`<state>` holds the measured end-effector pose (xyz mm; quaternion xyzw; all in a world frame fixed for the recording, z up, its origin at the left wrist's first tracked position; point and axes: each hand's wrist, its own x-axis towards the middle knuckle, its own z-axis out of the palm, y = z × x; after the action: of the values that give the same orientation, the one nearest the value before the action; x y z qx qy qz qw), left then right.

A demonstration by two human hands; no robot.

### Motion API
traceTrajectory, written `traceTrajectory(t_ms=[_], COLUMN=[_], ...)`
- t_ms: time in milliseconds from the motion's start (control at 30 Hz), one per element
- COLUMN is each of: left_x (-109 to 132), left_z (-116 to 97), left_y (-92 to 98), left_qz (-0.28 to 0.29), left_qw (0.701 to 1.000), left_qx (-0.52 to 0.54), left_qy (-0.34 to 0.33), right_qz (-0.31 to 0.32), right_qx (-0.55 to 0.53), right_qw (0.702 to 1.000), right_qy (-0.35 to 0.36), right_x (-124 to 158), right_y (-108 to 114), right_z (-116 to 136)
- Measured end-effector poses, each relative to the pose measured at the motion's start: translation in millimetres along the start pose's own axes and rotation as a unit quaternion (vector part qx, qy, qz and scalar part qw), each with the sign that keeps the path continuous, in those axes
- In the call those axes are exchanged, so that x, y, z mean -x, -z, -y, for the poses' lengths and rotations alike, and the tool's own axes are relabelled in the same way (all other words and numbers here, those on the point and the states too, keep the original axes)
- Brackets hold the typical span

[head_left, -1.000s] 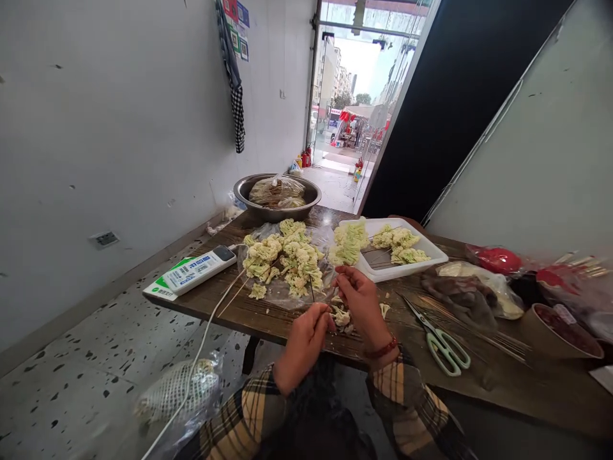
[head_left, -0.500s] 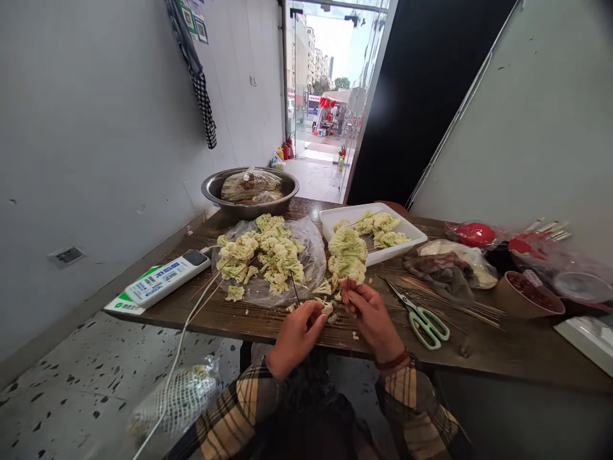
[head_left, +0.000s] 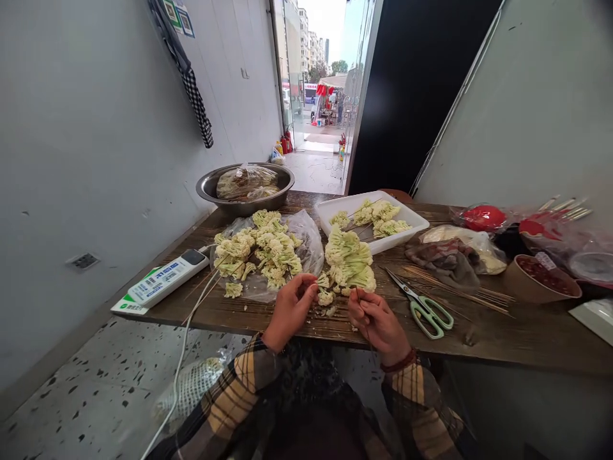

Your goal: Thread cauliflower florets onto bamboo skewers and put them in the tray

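At front edge of table (head_left: 507, 338), R hand (head_left: 380, 321): thumb + fingers pinched on thin stick (head_left: 368, 329), which pokes out below the grip.
L hand (head_left: 291, 310): thumb + fingers curled, tips at or just beside small floret (head_left: 325, 298); can't tell if grasping it.
Big cauliflower piece (head_left: 350, 260): just above R fingertips, in front of tray; can't tell if it's on the stick.
Cauliflower pile (head_left: 275, 248): beyond L hand, on clear bag (head_left: 310, 237).
White tray (head_left: 400, 241): behind big piece, w/ tray florets (head_left: 383, 214) + a few sticks inside.
Scissors (head_left: 419, 303): R of R hand, lying flat, green handles twd person, blades pointing away.
Loose sticks (head_left: 479, 297): bundle past scissors, nr dark cloth (head_left: 447, 260).
Brown bowl (head_left: 531, 291): far R, red contents.
Metal basin (head_left: 249, 207): back L, w/ bagged bundle (head_left: 246, 182) in it.
White device (head_left: 165, 281): L end of table, on green-and-white card.
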<state>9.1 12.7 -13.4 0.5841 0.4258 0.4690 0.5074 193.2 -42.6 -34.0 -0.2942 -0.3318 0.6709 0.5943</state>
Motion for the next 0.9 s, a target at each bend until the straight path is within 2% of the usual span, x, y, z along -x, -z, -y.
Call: traceTrajectory(t_ms=[167,367,467,667,800,900], left_x=[-3.4,-14.0,-12.6,-3.4,-1.2,-3.9], left_z=[-31.6,-43.2,-46.5,-56.4,-56.5,-48.4], left_y=[-4.8,-13.3,-14.3,-16.0,-19.2,-15.7], left_qz=[0.015,0.054,0.061,0.050,0.034,0.031], left_qw=[0.992,0.946,0.941,0.946,0.952,0.950], left_qx=[0.127,0.312,0.326,0.316,0.302,0.303], left_qy=[0.023,0.062,0.068,0.050,0.045,0.063], right_qz=[0.020,0.059,0.051,-0.044,-0.044,-0.039], right_qx=[-0.020,-0.021,-0.017,-0.038,-0.017,0.048], right_qw=[0.999,0.996,0.997,0.998,0.999,0.998], right_qy=[-0.021,-0.059,-0.064,-0.027,-0.019,0.012], right_x=[5.1,10.2,11.7,14.5,18.0,20.3], right_y=[-2.1,-5.8,-6.3,-10.4,-16.2,-20.8], right_z=[-2.5,-12.9,-16.9,-20.4,-19.8,-16.1])
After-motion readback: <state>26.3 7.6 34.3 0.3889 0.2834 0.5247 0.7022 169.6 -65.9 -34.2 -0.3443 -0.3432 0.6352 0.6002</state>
